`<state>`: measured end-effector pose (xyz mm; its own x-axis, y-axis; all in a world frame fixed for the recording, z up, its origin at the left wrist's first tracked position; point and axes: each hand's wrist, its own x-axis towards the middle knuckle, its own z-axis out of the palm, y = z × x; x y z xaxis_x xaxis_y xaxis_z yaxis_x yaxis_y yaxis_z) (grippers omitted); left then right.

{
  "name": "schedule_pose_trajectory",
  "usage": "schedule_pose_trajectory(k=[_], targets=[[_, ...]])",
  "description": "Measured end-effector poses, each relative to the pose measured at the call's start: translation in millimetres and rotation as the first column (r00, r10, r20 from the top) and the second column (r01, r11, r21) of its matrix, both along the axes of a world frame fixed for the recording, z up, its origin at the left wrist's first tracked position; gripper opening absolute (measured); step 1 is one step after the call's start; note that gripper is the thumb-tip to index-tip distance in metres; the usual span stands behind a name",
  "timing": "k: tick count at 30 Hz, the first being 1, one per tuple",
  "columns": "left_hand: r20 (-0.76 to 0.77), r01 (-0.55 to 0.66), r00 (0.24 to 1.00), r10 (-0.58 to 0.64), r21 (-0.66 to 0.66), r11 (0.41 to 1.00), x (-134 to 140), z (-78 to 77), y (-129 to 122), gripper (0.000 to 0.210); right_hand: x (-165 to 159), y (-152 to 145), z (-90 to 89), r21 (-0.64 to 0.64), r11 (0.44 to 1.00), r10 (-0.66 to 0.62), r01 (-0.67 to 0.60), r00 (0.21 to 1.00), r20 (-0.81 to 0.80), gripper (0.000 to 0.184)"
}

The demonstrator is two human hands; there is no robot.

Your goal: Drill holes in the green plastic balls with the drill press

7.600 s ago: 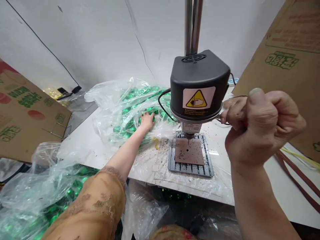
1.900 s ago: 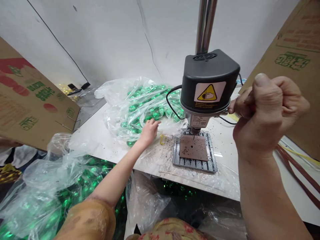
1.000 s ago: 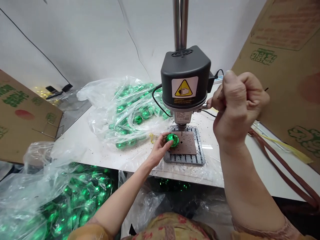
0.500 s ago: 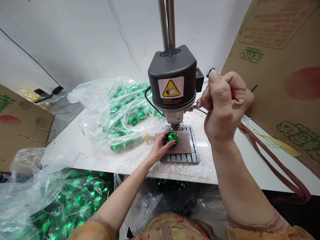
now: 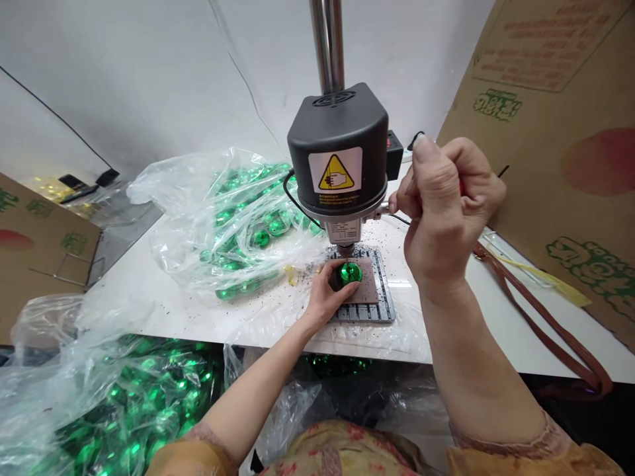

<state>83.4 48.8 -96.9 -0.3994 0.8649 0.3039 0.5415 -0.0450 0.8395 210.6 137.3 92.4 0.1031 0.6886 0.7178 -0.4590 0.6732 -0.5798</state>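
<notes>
Clear plastic bag (image 5: pixel 166 188) of green faceted balls (image 5: pixel 261 238): on the tabletop (image 5: pixel 183 320), 10 o'clock from the drill-press base (image 5: pixel 384 312). Left hand (image 5: pixel 323 296): grip narrowed onto a green mirrored ball (image 5: pixel 352 274) below the chuck (image 5: pixel 346 250), 6 o'clock from the motor housing (image 5: pixel 337 127). Right hand (image 5: pixel 446 205): grip closed around the feed lever (image 5: pixel 382 209), 4 o'clock from the housing.

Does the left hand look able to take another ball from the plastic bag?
Probably not without letting go: the left hand grips a green ball beneath the drill press, though the bag lies near.
</notes>
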Motion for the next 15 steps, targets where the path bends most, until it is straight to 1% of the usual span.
schedule_pose_trajectory(k=[5, 11, 15], targets=[[-0.016, -0.006, 1.000, 0.006, 0.000, 1.000, -1, 1.0, 1, 0.043, 1, -2, -5.8, 0.006, 0.999, -0.031, 0.031, 0.999, -0.018, 0.044], [-0.043, -0.006, 0.999, 0.007, 0.014, 1.000, -2, 1.6, 1, 0.043, 0, -5, -19.5, 0.061, 0.994, -0.084, 0.089, 0.994, -0.075, 0.046], [-0.040, 0.004, 0.999, -0.003, 0.027, 1.000, -3, 0.6, 0, 0.043, -2, -7, -25.0, 0.132, 0.983, -0.111, 0.124, 0.989, -0.098, 0.047]])
